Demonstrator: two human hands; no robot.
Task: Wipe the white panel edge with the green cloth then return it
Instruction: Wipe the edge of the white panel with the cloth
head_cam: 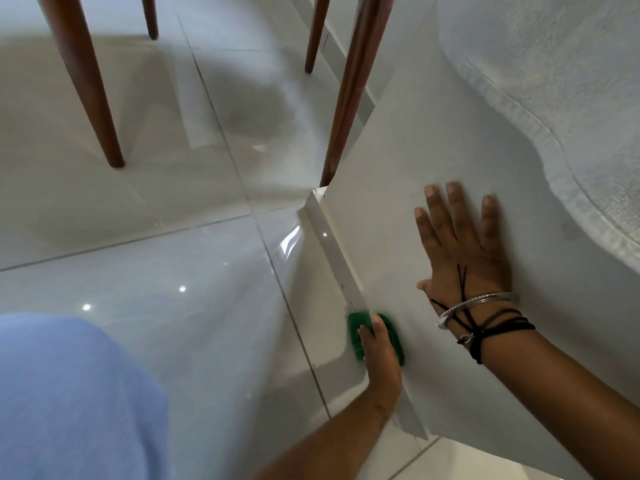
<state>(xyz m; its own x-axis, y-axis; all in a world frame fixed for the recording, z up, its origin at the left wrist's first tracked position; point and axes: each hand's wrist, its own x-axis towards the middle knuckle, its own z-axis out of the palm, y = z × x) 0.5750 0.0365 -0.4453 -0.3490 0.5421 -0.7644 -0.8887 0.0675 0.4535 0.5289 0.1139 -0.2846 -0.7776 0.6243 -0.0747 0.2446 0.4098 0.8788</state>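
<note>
Here, low to the floor: a white panel (433, 188) stands on its edge on glossy pale floor tiles (173, 271), its broad face tilted toward the viewer.

Right hand (460, 251): pressed flat against the panel face, fingers spread wide and pointing up, palm on the surface. Holds nothing. Silver bangle (481, 303) and black thread wraps (498, 327) on the wrist; a strand of the thread runs up the back of the hand.

Left hand (379, 355): closed around the green cloth (355, 336), fingers wrapped over it, thumb on top. The cloth is bunched small and sits right at the panel's narrow side edge (332, 251), low on the panel, touching where edge meets face. Green shows on both sides of the thumb.

The narrow edge runs up and away from the cloth as a pale strip; small marks or holes along it, too small to read.

Around: dark wooden chair legs (86, 84) stand on the tiles beyond; one leg is just behind the panel's far corner. White textured fabric (554, 81) with a stitched hem hangs over the panel's upper right. Blue cloth-covered knee (69, 393) at lower left. Ceiling lights reflect as bright dots in the tiles.
</note>
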